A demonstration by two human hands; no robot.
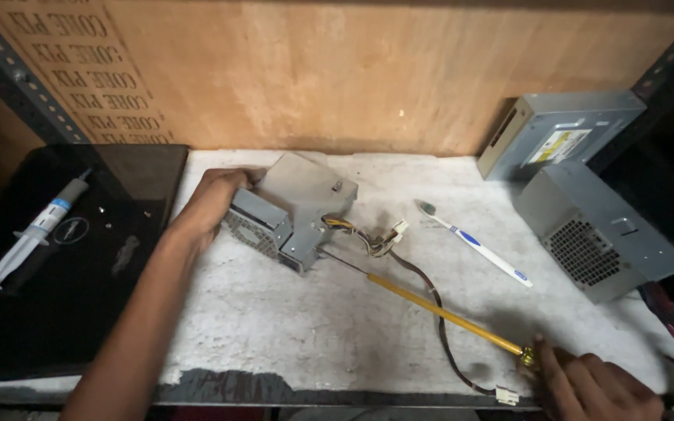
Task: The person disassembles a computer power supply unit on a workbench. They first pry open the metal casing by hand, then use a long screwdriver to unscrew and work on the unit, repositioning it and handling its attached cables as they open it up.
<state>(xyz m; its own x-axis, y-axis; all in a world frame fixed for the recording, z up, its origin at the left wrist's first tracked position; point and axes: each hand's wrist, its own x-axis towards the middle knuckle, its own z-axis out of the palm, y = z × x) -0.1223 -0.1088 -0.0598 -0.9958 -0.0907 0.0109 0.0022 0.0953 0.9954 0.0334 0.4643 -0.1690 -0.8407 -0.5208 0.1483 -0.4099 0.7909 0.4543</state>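
A small grey metal box (294, 210) is held steady by the left hand (212, 199) near the back edge of the white worktop (290, 327), a little left of the middle. The fingers are wrapped around the box's left end. A bunch of wires (368, 238) comes out of its right side, and a dark cable (438, 320) runs from there to a white plug (506, 395) at the front edge. A long screwdriver with a yellow shaft (438, 310) is gripped by the right hand (594, 386) at the front right corner, fingers closed on the handle. Its thin tip is set against the box.

A blue and white toothbrush (477, 243) is laid right of the middle. Two bigger grey boxes (587, 210) are placed at the right edge. A syringe (37, 230) is laid on a black laptop (79, 296) at the left.
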